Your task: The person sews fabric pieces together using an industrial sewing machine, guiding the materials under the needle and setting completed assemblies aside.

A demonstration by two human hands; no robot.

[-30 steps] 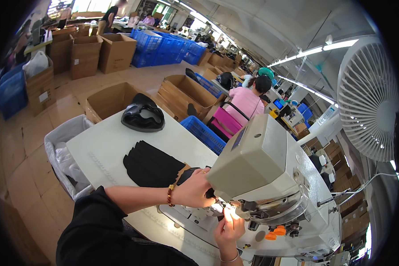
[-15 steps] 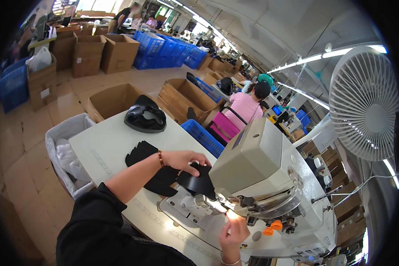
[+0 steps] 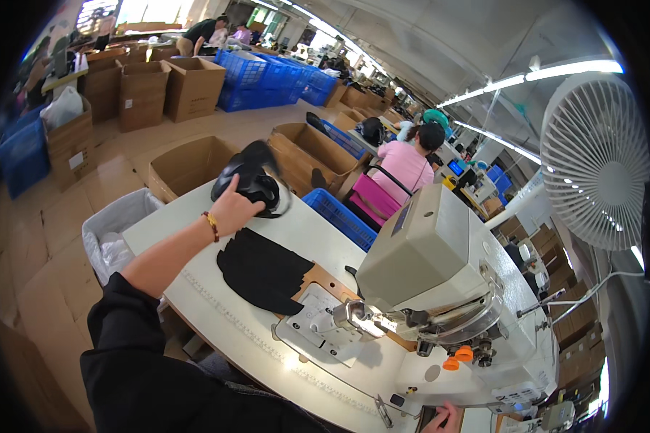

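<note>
At the far left corner of the white table, my left hand (image 3: 232, 211) rests against a pile of curved, glossy black pieces (image 3: 256, 184). Its index finger is stretched out and its thumb stands apart; the other fingers are largely hidden. The pile's right edge is blurred. Nearer me lies a fanned stack of flat black fabric panels (image 3: 260, 270). The sewing machine (image 3: 419, 252) has its lit needle area above a metal plate (image 3: 321, 325), with no panel there. At the lower edge, my right hand (image 3: 444, 420) is partly cut off, beside a dark opening; its grip is unclear.
Small metal snips (image 3: 383, 411) lie near the table's front edge. A lined waste bin (image 3: 115, 234) stands left of the table, with cardboard boxes (image 3: 191, 166) and a blue crate (image 3: 339, 219) behind. A seated person in pink (image 3: 404, 169) is beyond. A white fan (image 3: 603, 162) stands right.
My left hand has gone from the black panel at the needle to the pile at the far left. That panel has left the machine. My right hand has moved down and right, away from the needle.
</note>
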